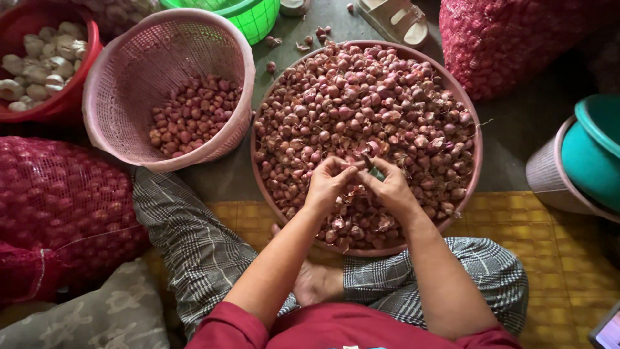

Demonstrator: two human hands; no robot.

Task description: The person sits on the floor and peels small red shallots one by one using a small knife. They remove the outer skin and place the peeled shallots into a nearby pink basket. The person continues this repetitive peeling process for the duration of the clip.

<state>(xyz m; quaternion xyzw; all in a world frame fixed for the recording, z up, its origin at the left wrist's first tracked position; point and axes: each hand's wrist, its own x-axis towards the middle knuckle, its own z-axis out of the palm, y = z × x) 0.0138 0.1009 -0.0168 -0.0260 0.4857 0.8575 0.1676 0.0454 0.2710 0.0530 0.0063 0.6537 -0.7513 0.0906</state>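
1. A wide round basin [466,194] heaped with shallots sat on the floor before the crossed legs.
2. A pink basket [123,58] held peeled ones.
3. The left hand [328,184] pinched a shallot [359,163] over the heap.
4. The right hand [391,189] gripped a small knife [374,172] at it; peeling seemed underway, needing careful blade control.

Pink mesh basket [129,77], partly filled with peeled shallots [192,116]. Red tub [90,71] of white garlic [45,55]. Green basket [248,16]. Red net sacks [58,207]. Teal bucket [591,152]. Sandal [397,19].
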